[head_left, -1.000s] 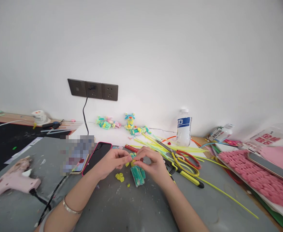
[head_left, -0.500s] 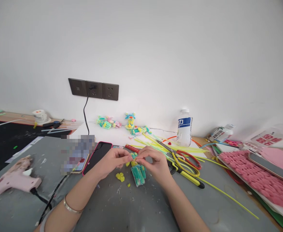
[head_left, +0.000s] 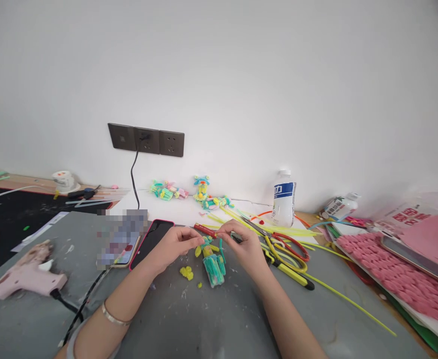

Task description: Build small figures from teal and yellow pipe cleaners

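A small green and yellow figure made of soft sticks (head_left: 213, 262) lies on the grey mat (head_left: 211, 319) in front of me. My left hand (head_left: 174, 247) pinches its upper end with thumb and fingers. My right hand (head_left: 243, 244) is closed in a pinch on a thin green strand that runs to the top of the figure. A small yellow piece (head_left: 185, 272) lies just left of the figure. A red stick (head_left: 205, 230) lies just behind my fingers.
A pink glue gun (head_left: 26, 276) with a black cord lies at the left. A phone in a pink case (head_left: 149, 239) lies beside my left hand. Scissors (head_left: 279, 242), a yellow cutter and long yellow-green sticks lie right. A bottle (head_left: 283, 197) stands near the wall.
My right hand has lifted slightly up and to the right, drawing a thin green strand out from the figure. My left hand has stayed on the figure's top.
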Available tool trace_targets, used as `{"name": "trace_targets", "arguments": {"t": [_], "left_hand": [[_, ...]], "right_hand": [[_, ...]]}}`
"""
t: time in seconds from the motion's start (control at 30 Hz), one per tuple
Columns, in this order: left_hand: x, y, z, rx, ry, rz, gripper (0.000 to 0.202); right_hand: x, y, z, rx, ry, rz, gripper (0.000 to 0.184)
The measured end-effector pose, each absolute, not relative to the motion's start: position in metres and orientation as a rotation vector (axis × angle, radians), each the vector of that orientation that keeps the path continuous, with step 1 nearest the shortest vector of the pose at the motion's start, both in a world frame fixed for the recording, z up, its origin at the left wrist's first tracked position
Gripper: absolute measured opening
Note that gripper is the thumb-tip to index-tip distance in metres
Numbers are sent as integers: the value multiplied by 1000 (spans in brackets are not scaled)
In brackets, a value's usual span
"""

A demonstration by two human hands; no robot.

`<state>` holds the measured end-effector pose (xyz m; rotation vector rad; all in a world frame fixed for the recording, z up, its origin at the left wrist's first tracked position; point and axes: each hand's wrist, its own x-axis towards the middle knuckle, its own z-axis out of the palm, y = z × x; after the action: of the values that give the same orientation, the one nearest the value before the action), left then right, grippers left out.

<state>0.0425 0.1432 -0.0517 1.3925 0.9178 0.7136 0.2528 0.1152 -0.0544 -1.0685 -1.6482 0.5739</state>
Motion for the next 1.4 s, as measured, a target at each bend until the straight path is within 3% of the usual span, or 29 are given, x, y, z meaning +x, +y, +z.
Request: {"name": "trace_targets", "arguments": {"t": [0.27, 0.47, 0.67, 0.93, 1.03, 1.17, 1.4], "left_hand": [[44, 142, -52, 1530, 978, 705, 32], [43, 144, -56, 1630, 939, 691, 25], [43, 145, -55, 1584, 941, 652, 38], [44, 142, -56, 1674, 914, 563, 48], [44, 142, -60, 1726, 886, 566, 49], [44, 143, -64, 1738, 885, 615, 49], [41, 145, -61, 1714, 818, 724, 47]], "right_hand": [[276, 128, -83, -1576, -1717, 472, 18], [279, 128, -95, -1695, -1715, 388, 10], [278, 126, -90, -1716, -1710, 296, 10], [255, 91, -64, -1605, -1596, 229, 32], [233, 65, -73, -1642, -1612, 229, 26], [210, 42, -92, -1707, -1586, 187, 39], [208, 44, -104, -1653, -1456, 352, 37]]}}
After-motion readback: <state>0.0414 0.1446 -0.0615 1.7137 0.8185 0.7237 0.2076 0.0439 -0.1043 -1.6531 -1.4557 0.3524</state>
